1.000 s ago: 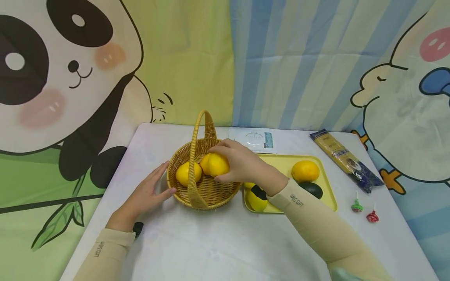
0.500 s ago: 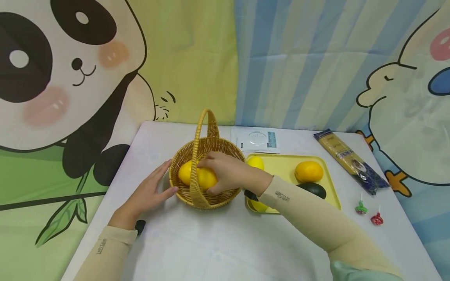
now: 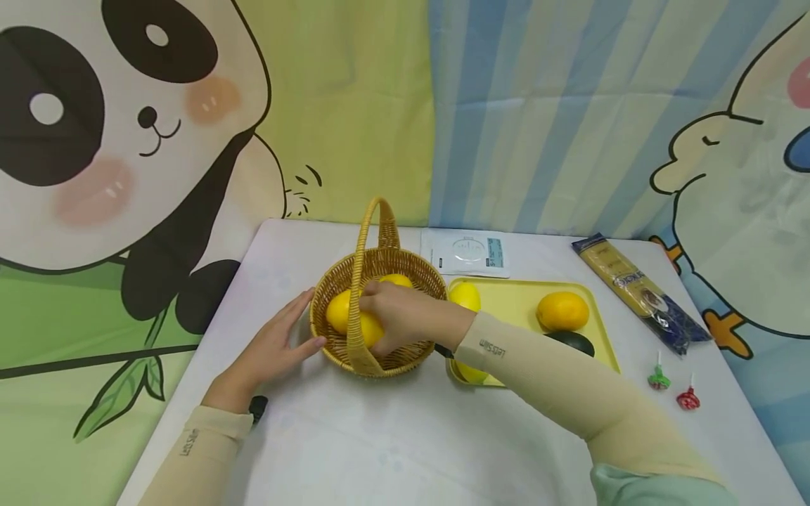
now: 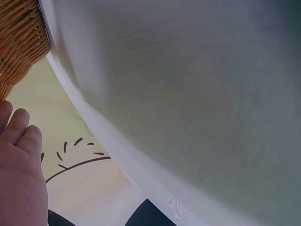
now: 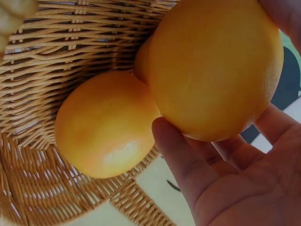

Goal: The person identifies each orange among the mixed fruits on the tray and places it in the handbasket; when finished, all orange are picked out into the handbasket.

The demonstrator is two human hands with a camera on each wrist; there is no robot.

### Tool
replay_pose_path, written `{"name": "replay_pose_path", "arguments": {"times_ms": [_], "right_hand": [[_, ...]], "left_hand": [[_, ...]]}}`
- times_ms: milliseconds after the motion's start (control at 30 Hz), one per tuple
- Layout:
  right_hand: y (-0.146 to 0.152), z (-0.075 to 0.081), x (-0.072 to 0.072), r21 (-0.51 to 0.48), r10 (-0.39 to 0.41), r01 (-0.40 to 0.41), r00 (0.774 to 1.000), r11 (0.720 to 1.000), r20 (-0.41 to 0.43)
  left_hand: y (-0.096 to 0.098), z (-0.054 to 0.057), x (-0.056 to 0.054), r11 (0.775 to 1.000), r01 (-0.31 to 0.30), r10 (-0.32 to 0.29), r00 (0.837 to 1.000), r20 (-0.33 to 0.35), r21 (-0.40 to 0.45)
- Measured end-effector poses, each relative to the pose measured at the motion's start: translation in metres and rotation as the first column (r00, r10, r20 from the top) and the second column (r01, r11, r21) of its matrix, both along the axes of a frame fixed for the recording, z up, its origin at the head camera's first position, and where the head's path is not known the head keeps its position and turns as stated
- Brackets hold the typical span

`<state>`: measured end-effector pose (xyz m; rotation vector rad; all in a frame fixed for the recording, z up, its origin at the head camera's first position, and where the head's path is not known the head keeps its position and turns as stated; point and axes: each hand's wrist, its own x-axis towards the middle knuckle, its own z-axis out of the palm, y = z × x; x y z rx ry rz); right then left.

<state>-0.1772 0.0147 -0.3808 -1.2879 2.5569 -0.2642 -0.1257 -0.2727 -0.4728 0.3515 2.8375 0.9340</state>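
In the head view my right hand reaches into the wicker basket and grips an orange under the handle. The right wrist view shows thumb and fingers round that orange, with a second orange close beside it against the woven wall. Two other oranges show in the head view, one at the left and one at the back. My left hand holds its fingers extended along the basket's left side; in the left wrist view the fingertips are right at the weave.
Right of the basket stands a yellow tray with an orange, a dark avocado and lemons. Behind lies a white packet. Farther right are a gold-and-blue package and two lollipops, green and red.
My right hand has lowered the orange deeper into the basket, toward the near left. The back orange now shows behind the hand. The left hand stays at the basket's side.
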Motion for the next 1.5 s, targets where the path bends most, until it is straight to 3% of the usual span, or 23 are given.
{"name": "replay_pose_path", "arguments": {"times_ms": [567, 933, 1500], "right_hand": [[-0.014, -0.006, 0.005, 0.037, 0.111, -0.111, 0.994, 0.993, 0.003], [-0.016, -0.015, 0.006, 0.117, 0.089, -0.089, 0.996, 0.989, 0.012], [-0.013, -0.015, 0.002, 0.073, 0.114, -0.117, 0.993, 0.991, 0.036]], "left_hand": [[0.002, 0.004, -0.001, 1.000, 0.015, -0.015, 1.000, -0.022, 0.007], [0.003, 0.004, -0.001, 1.000, 0.011, -0.011, 1.000, -0.011, 0.009], [0.001, 0.000, 0.002, 1.000, 0.007, -0.007, 1.000, -0.013, 0.006]]}}
